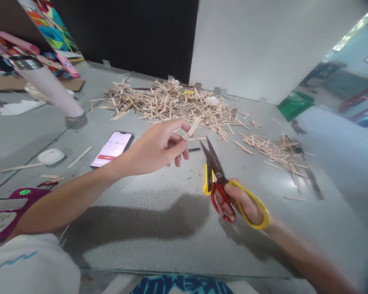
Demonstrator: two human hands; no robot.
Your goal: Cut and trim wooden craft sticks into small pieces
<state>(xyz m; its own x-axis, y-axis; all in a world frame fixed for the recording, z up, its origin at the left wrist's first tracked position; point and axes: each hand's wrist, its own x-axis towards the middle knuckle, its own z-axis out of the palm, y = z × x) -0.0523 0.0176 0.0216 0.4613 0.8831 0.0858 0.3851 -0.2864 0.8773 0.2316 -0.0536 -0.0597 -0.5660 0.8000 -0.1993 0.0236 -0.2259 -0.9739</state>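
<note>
Over the middle of the table, my left hand [159,149] pinches light wooden craft stick pieces [194,127] between thumb and forefinger. One piece slants upward; a thin one points right toward the scissors. My right hand [247,204] has its fingers through the red and yellow handles of the scissors [218,168]. Their dark blades are slightly apart, with the tips close to the end of the thin piece. Partly behind the scissors, a yellow utility knife [207,183] lies on the table. A small black strip [194,149] rests just right of my left fingertips.
A wide heap of cut wooden sticks [168,100] covers the back, and a smaller pile [270,149] lies right. On the left are a phone [112,149] showing a timer, a tumbler [53,87], and a white earbuds case [51,156]. A green bin [295,105] stands beyond.
</note>
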